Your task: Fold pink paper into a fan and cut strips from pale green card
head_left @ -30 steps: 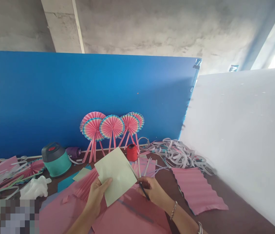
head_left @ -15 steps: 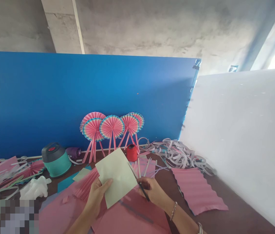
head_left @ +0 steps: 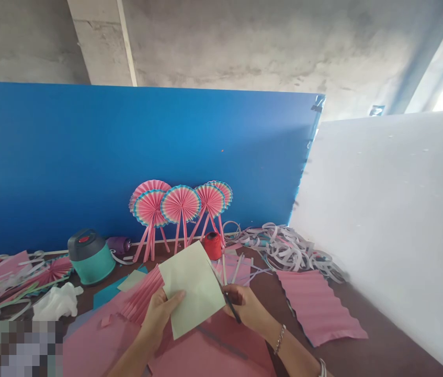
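Observation:
A pale green paper sheet (head_left: 194,293) is pinched at its left side by my left hand (head_left: 162,311), thumb flat on top. My right hand (head_left: 245,306) is closed around dark-handled scissors (head_left: 231,308). Their blades point up and away, along the right edge of the sheet; whether they touch the paper is hard to tell. Beneath both hands lie large pink paper sheets (head_left: 205,361). Pleated pink paper (head_left: 143,297) rests just left of the green sheet.
Pink pleated fans (head_left: 181,204) lean against the blue panel (head_left: 68,157). A red thread spool (head_left: 212,246), a teal container (head_left: 91,262) and white crumpled plastic (head_left: 57,302) stand or lie around. Paper strips (head_left: 284,243) pile up at the back right, near a wavy pink sheet (head_left: 319,306).
My left hand has shifted slightly right with the green sheet, bringing its right edge closer to the scissors. My right hand has hardly moved.

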The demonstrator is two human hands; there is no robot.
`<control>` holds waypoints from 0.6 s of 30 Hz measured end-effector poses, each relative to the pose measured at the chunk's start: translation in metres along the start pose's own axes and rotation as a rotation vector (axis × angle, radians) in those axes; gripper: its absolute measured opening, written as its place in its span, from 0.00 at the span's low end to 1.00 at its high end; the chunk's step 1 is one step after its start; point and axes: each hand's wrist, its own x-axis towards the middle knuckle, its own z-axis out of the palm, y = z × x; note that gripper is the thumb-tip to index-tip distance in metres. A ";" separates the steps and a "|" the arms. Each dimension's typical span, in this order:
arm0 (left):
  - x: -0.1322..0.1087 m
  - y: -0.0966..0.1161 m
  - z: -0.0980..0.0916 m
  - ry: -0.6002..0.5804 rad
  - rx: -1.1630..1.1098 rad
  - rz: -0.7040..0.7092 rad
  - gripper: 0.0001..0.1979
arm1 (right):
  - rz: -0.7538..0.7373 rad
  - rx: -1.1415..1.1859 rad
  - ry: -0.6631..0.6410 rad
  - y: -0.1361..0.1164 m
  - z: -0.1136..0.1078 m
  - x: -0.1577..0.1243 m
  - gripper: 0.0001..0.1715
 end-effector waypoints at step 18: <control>0.000 -0.004 -0.001 -0.062 -0.027 -0.014 0.22 | 0.033 0.008 0.004 -0.002 0.000 0.001 0.15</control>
